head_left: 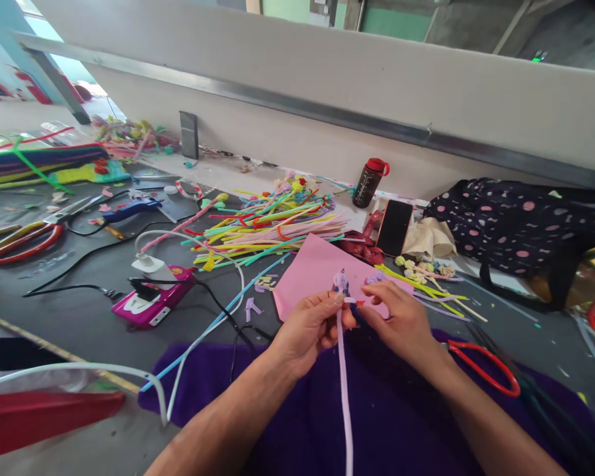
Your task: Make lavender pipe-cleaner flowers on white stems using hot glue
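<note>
My left hand (pixel 310 330) pinches a pale lilac pipe-cleaner stem (pixel 344 390), which hangs down toward my lap. At its top, just above my fingertips, sits a small fuzzy lilac flower (pixel 340 281) with dark blue bits. My right hand (pixel 399 314) is close on the right, thumb and fingers apart. A short pale strip (pixel 350 300) with a red spot beside it lies in the gap between the hands; whether the right fingertips touch it I cannot tell. Another lilac flower piece (pixel 377 277) shows behind the right fingers, on the pink sheet (pixel 307 271).
Pipe cleaners (pixel 277 231) in many colours lie in a heap behind the sheet. A magenta power strip (pixel 153 297) with cords is on the left, near red-handled scissors (pixel 24 244). Another red-handled pair (pixel 486 367) lies right. Phone (pixel 395 227), bottle (pixel 369 182) and patterned bag (pixel 520 231) stand behind.
</note>
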`<state>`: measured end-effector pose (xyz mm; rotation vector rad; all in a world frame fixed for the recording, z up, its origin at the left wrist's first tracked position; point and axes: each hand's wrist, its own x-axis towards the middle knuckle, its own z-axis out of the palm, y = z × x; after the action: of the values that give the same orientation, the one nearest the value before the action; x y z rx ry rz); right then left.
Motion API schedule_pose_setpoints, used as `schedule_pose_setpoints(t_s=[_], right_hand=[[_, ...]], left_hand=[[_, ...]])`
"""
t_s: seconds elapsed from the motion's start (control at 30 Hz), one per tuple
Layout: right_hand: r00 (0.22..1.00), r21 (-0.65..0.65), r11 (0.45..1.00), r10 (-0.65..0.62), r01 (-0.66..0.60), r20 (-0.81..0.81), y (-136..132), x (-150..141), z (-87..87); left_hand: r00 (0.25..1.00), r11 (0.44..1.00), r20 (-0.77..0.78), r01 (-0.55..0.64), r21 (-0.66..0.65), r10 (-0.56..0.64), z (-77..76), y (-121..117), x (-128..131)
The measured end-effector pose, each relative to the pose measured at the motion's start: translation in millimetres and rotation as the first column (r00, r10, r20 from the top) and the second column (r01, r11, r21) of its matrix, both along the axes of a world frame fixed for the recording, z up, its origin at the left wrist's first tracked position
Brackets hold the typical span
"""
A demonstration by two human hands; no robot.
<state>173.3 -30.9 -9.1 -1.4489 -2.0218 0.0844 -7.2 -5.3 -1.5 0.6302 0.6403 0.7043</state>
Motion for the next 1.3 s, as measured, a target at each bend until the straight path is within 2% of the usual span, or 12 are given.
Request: schedule_pose_setpoints(t_s=[0.07,0.17,0.37,0.53,0.7,0.8,0.93,1.1,1.2,1.3], right_hand=[[0.985,0.025,0.999,0.042,-0.039,-0.167,-6,0,12.7],[0.958,0.025,0.993,0.122,-0.120,-0.260,-14,-5,22.9],[0.955,0.110,0.975,0.211,-0.192,-0.207,-15,-9,22.5],[0.950,0.085,0.968,0.247,-0.235,-0.190,-15,-7,25.3],[0.949,0.020,0.978,0.205,-0.206,-0.240,-17,-9,24.8],[0.962,-0.035,0.981,0.180,-0.191,-0.204,-16,-7,26.2],[0.968,-0.111,0.969,0.203,-0.220,-0.146,-13,7,36.8],[0.954,-0.168,0.966,0.149,-0.197,-0.262,-8,29,48.9],[0.943,-0.190,0.962,0.134,-0.198,-0.304,-5,35,49.3],[0.940,-0.210,0.953,0.150,-0.220,-0.307,-4,36,48.9]], left_hand=[[1.000,1.000,-0.027,0.002,0.015,-0.002,-0.1,-1,1],[0.998,0.999,-0.061,0.014,0.043,-0.011,-0.9,-3,3],[0.990,0.994,-0.134,0.064,0.083,-0.053,-1.7,-5,6],[0.985,0.994,-0.166,0.071,0.080,-0.057,-0.5,-6,8],[0.985,0.993,-0.163,0.066,0.100,-0.049,-0.9,-5,7],[0.986,0.993,-0.150,0.087,0.077,-0.074,-1.7,-5,7],[0.975,0.985,-0.144,0.173,0.022,-0.168,-3.2,-4,7],[0.954,0.965,-0.150,0.263,0.012,-0.259,-4.6,-2,7],[0.932,0.944,-0.171,0.328,0.033,-0.318,-4.4,-2,7],[0.901,0.920,-0.259,0.382,0.088,-0.349,-3.1,-1,6]])
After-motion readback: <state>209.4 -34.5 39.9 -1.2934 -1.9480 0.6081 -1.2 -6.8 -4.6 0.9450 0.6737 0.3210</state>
